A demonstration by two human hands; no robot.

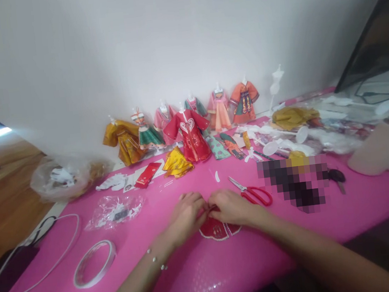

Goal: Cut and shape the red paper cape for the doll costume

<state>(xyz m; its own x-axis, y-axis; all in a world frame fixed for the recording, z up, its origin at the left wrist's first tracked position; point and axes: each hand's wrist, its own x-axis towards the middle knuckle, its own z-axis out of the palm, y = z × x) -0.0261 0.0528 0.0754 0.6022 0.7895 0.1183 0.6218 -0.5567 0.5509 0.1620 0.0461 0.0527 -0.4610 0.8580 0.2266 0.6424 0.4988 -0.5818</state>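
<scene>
A small red doll garment piece (214, 229) with a pale beaded trim lies on the pink table between my hands. My left hand (190, 210) pinches its upper edge from the left. From the right, my right hand (230, 206) pinches the same edge, fingertips close to those of the left. The top of the piece is hidden under my fingers. Beside my right hand rest red-handled scissors (252, 192), blades slightly apart. A small white curved strip (217, 176) lies just beyond my hands.
Dressed mini mannequins, one in a red robe (190, 134), stand along the wall. A tape roll (94, 264), a bag of white parts (117, 212) and a white cable (64, 254) are on the left. Plastic-wrapped pieces (318, 125) and a pale cylinder (379, 148) sit right.
</scene>
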